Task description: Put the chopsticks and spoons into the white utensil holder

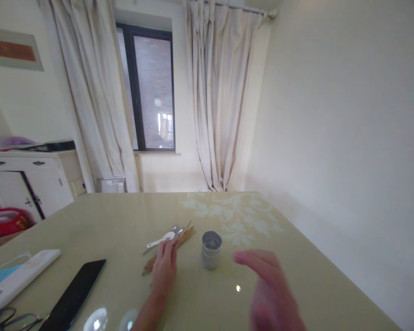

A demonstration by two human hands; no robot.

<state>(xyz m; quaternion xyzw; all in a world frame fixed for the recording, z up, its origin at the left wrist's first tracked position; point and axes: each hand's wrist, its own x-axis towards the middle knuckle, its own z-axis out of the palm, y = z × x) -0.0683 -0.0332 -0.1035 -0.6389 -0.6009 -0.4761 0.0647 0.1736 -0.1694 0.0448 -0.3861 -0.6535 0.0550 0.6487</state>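
The bundle of wooden sticks [169,250] lies on the table [124,216], just left of the small grey metal tin [211,249], running aslant from the near left to the far right. Its middle stretch is hidden under the left hand [164,271], so whether the sticks are loose or bound cannot be told. The left hand's fingers [170,248] lie together, stretched forward over the sticks and touching them; whether any stick is gripped is not clear. Just beyond the fingertips, left of the tin, a white spoon [162,240] rests across the sticks beside a few shiny metal pieces too small to make out.

Right of the tin and nearer the camera, the right hand [269,289] is blurred and cut off by the lower edge of the view; its fingers seem loosely extended, holding nothing, clear of the tin.

Well left of the tin lie a dark phone [76,294], a white case [24,273] with a blue face mask [2,276], and eyeglasses [7,318] partly cut off. Beyond the tin, bare tabletop runs to the far edge; to its right, open surface reaches the table's edge by the wall.
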